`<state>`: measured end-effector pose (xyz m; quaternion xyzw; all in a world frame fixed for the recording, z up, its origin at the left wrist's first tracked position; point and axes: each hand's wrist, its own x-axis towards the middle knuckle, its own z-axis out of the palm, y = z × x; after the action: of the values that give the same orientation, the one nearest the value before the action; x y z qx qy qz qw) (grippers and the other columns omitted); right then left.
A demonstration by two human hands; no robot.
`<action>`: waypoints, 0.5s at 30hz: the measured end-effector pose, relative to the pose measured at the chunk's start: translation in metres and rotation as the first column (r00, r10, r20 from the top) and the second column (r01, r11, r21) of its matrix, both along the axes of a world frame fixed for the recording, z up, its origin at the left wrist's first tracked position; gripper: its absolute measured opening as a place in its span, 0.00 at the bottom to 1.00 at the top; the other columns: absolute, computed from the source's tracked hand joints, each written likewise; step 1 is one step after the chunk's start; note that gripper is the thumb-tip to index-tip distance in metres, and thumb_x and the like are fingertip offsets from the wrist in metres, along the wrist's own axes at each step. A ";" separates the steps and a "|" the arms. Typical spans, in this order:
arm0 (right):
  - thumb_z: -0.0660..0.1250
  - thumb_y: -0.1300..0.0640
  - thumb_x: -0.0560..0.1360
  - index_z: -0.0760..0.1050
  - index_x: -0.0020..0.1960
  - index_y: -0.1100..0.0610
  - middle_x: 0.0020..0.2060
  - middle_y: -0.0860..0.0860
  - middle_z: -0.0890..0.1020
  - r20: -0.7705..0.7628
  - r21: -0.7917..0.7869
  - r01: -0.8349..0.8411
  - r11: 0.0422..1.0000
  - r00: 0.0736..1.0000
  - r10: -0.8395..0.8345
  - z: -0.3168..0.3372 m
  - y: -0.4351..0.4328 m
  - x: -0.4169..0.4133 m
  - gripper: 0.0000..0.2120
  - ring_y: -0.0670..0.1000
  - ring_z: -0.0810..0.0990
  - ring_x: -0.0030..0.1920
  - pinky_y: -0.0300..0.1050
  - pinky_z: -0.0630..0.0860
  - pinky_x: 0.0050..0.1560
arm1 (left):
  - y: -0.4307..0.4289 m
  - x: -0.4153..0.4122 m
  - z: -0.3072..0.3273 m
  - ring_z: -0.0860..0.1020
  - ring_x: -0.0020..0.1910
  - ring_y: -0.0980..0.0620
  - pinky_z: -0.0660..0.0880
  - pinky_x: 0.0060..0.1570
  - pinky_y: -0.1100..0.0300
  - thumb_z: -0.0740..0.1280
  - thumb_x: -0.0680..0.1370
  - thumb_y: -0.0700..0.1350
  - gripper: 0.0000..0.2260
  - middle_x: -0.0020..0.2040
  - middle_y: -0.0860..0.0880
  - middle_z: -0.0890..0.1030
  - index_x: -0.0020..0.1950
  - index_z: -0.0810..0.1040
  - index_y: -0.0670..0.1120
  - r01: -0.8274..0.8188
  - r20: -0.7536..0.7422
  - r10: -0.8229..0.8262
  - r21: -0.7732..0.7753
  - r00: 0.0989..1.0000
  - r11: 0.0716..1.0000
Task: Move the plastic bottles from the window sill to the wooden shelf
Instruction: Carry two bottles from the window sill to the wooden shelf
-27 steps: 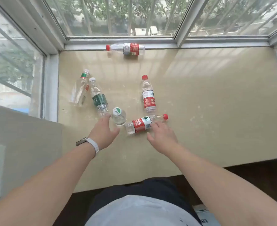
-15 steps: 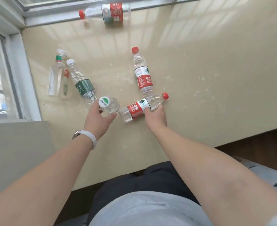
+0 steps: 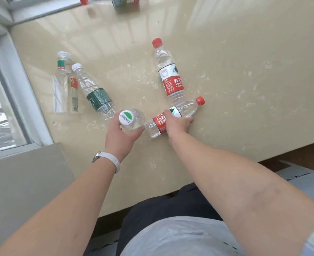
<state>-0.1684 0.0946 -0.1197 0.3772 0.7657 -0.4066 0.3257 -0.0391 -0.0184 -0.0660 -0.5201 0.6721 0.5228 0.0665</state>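
Several clear plastic bottles lie on the beige window sill point(image 3: 244, 89). My left hand point(image 3: 119, 137) grips an upright bottle with a white and green cap point(image 3: 132, 118). My right hand point(image 3: 176, 124) grips a lying red-label bottle with a red cap point(image 3: 185, 110) round its middle. Another red-label bottle point(image 3: 169, 74) lies just beyond it. To the left lie a green-label bottle point(image 3: 95, 93) and a flat clear bottle with no cap point(image 3: 65, 84). A further red-capped bottle point(image 3: 115, 0) is cut off at the top edge. The wooden shelf is out of view.
A white window frame point(image 3: 21, 100) runs along the sill's left side, and a grey wall panel point(image 3: 23, 182) sits below it. The sill's front edge drops to a dark floor at the right point(image 3: 300, 154).
Both hands reached forward and closed on bottles: the left round the upright white-capped one, the right round the lying red-label one. The camera tilted down and closer.
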 end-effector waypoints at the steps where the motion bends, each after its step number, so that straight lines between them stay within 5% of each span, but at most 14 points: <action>1: 0.76 0.49 0.66 0.60 0.64 0.59 0.51 0.53 0.77 0.000 -0.013 0.018 1.000 1.000 -0.018 0.001 0.000 0.000 0.35 0.52 0.78 0.38 0.44 0.71 0.40 | 0.000 -0.002 0.001 0.75 0.52 0.65 0.71 0.58 0.60 0.79 0.70 0.50 0.23 0.53 0.66 0.76 0.56 0.70 0.65 0.006 -0.007 -0.006 -0.002 1.000 1.000; 6: 0.75 0.52 0.65 0.59 0.66 0.55 0.50 0.54 0.80 -0.017 -0.053 -0.029 0.998 0.999 0.028 0.006 0.007 0.002 0.36 0.50 0.79 0.38 0.43 0.74 0.35 | -0.005 -0.008 0.007 0.74 0.59 0.58 0.70 0.62 0.58 0.78 0.70 0.51 0.25 0.57 0.60 0.77 0.61 0.70 0.60 0.022 -0.030 -0.022 0.000 0.999 1.000; 10: 0.72 0.49 0.61 0.58 0.66 0.52 0.51 0.51 0.80 -0.093 -0.012 -0.159 0.987 0.983 0.157 0.013 0.020 0.004 0.38 0.53 0.82 0.44 0.50 0.80 0.47 | -0.008 -0.006 0.010 0.77 0.58 0.58 0.72 0.61 0.59 0.78 0.69 0.54 0.25 0.57 0.60 0.79 0.63 0.73 0.60 0.029 -0.049 -0.029 -0.005 0.998 1.000; 15: 0.73 0.51 0.62 0.58 0.67 0.49 0.51 0.49 0.79 -0.175 -0.017 -0.250 0.968 0.954 0.243 0.034 0.042 0.003 0.38 0.51 0.81 0.45 0.49 0.80 0.48 | 0.001 -0.002 0.030 0.79 0.56 0.60 0.76 0.61 0.53 0.78 0.66 0.54 0.25 0.55 0.60 0.81 0.60 0.75 0.59 0.027 -0.071 -0.026 0.012 0.997 1.000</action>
<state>-0.1650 0.1371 -0.0855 0.2357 0.8240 -0.4085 0.3140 -0.0415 -0.0179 -0.0356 -0.4920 0.6773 0.5444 0.0530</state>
